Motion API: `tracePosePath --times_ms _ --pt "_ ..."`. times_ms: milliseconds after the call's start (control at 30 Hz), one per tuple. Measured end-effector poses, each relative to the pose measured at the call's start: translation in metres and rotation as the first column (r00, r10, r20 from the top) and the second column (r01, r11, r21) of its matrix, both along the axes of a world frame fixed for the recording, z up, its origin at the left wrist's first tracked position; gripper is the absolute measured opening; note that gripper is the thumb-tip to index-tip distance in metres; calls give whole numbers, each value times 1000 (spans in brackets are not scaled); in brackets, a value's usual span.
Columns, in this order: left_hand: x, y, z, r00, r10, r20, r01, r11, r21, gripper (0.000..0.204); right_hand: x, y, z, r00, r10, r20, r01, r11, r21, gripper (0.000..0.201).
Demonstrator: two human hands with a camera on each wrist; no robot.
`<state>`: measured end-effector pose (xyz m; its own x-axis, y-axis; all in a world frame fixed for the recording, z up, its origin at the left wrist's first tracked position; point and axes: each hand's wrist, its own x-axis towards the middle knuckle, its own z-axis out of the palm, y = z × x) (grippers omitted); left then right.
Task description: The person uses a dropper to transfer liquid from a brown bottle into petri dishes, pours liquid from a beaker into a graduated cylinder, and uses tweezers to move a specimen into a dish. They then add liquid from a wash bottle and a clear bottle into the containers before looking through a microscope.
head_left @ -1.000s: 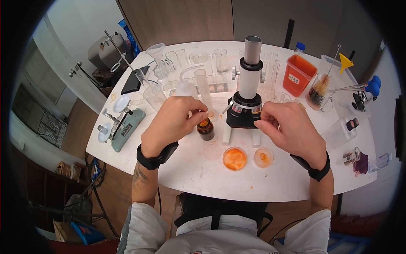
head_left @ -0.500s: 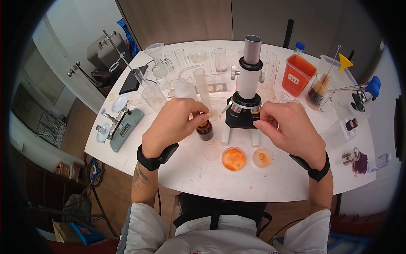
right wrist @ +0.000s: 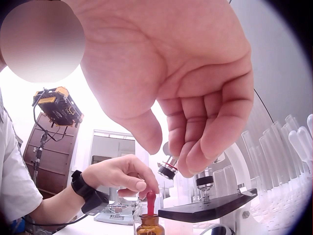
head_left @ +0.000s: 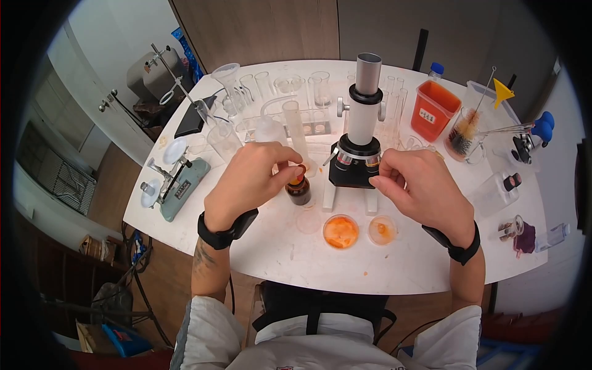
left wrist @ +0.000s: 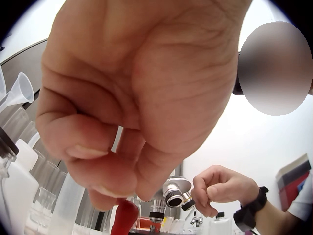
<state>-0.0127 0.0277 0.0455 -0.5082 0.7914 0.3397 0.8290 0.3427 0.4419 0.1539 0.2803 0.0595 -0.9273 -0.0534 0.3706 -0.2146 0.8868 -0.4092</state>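
Note:
A small amber glass bottle [head_left: 300,195] stands upright on the white table, left of the microscope [head_left: 361,117]. A dropper with a red rubber bulb [right wrist: 150,201] rises from its neck. My left hand [head_left: 250,179] has thumb and index finger at the top of that bulb, pinching it; in the left wrist view the bulb shows right below the fingertips. My right hand [head_left: 419,183] hovers beside the microscope's objectives, fingers loosely curled and nothing in them. In the right wrist view its thumb and fingers are apart, in front of the black stage [right wrist: 208,208].
Two petri dishes with orange matter, one larger [head_left: 341,231] and one smaller [head_left: 383,230], lie near the front. A balance [head_left: 185,188] stands at the left, glassware along the back. An orange-red container [head_left: 435,111] and brush-filled beaker [head_left: 464,139] are at the right.
My left fingers have shifted slightly at the bottle's top, and the red bulb shows between them now in the head view. My right hand has stayed in place.

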Motion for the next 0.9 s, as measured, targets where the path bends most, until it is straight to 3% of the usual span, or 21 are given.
tracePosePath --times_ms 233,333,433,533,733,833,900 --pt "5 -7 5 998 48 -30 -45 996 76 16 1 -1 4 998 -32 55 31 999 18 23" --pt "13 -11 15 996 73 -49 -74 997 -15 20 3 0 5 997 -46 65 44 999 26 24" --pt "19 -18 15 995 44 -85 -43 999 9 20 6 1 8 991 -76 107 68 995 77 23" --pt "30 -19 13 998 52 -29 -47 984 172 23 11 3 13 987 -93 134 79 991 110 22" --pt "42 -42 7 998 37 -46 -39 999 -25 22 17 14 20 978 -118 173 84 978 191 17" --pt "42 -48 -1 999 26 -36 -28 998 -52 19 18 19 21 972 -115 206 78 981 180 15" --pt "46 -47 -5 998 54 29 -56 997 57 20 20 23 21 968 -100 229 63 984 165 14"
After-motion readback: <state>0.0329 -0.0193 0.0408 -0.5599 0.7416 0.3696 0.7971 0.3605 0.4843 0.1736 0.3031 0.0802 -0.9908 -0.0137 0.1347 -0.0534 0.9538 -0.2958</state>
